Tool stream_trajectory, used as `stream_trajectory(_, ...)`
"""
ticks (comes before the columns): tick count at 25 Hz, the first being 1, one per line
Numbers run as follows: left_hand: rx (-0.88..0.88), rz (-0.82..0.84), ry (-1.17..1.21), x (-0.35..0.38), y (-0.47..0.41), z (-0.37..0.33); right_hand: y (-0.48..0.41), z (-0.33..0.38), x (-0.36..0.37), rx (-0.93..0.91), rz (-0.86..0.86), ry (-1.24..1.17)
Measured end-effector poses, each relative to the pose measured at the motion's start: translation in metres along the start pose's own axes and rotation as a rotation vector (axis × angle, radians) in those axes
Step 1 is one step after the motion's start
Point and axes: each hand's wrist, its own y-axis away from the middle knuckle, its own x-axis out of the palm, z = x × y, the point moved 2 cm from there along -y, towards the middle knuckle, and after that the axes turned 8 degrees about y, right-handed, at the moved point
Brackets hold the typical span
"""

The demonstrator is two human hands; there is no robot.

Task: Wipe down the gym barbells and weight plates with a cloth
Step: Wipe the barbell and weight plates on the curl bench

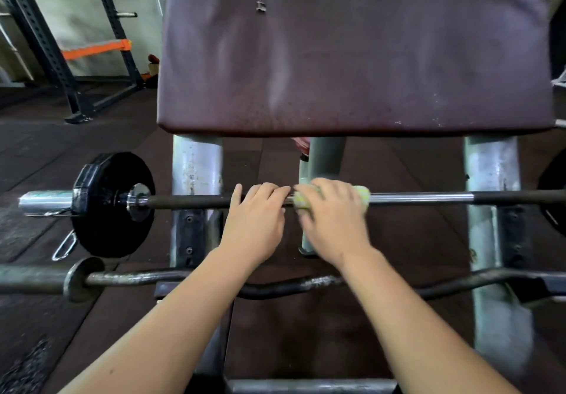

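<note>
2 hands abreast on bar (428, 198): left hand (254, 220) curled round it, right hand (335, 222) curled round cloth (363, 194) there.

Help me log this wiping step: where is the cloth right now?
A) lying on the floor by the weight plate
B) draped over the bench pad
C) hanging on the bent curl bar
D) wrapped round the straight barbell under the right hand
D: the cloth is wrapped round the straight barbell with the right hand gripping over it, and the left hand holds the bar just beside it.
</note>
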Motion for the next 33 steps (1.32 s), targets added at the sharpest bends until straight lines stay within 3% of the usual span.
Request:
stream_trajectory(2, -0.016, -0.013, 0.023, 0.004, -0.004, -0.010, -0.003, 0.010, 0.001, -0.055, 0.032, -0.035)
stream_trajectory(5, 0.006, -0.020, 0.014, 0.007, -0.006, -0.015, 0.006, -0.042, -0.004, -0.072, 0.044, -0.035)
stream_trajectory(8, 0.022, -0.013, 0.041, 0.009, -0.010, -0.022, 0.024, -0.138, -0.018, 0.178, 0.004, 0.002)
stream_trajectory(11, 0.050, -0.008, 0.041, 0.015, -0.015, -0.038, 0.030, -0.160, -0.024, 0.352, 0.025, 0.073)
stream_trajectory(15, 0.064, 0.000, 0.030, 0.020, -0.019, -0.055, 0.022, -0.099, -0.015, 0.165, 0.090, 0.020)
stream_trajectory(18, 0.074, 0.014, 0.046, 0.023, -0.022, -0.067, 0.022, -0.121, -0.019, 0.021, 0.127, -0.019)
stream_trajectory(23, 0.076, -0.004, 0.040, 0.023, -0.021, -0.072, 0.044, -0.248, -0.036, 0.316, 0.122, 0.135)
stream_trajectory(27, 0.084, -0.008, 0.040, 0.024, -0.021, -0.072, 0.037, -0.228, -0.030, 0.456, 0.073, 0.156)
stream_trajectory(31, 0.085, -0.007, 0.040, 0.024, -0.020, -0.070, 0.017, -0.135, -0.013, 0.124, 0.092, -0.004)
stream_trajectory(33, 0.097, 0.007, 0.043, 0.022, -0.019, -0.069, 0.009, -0.133, -0.016, 0.029, 0.118, -0.042)
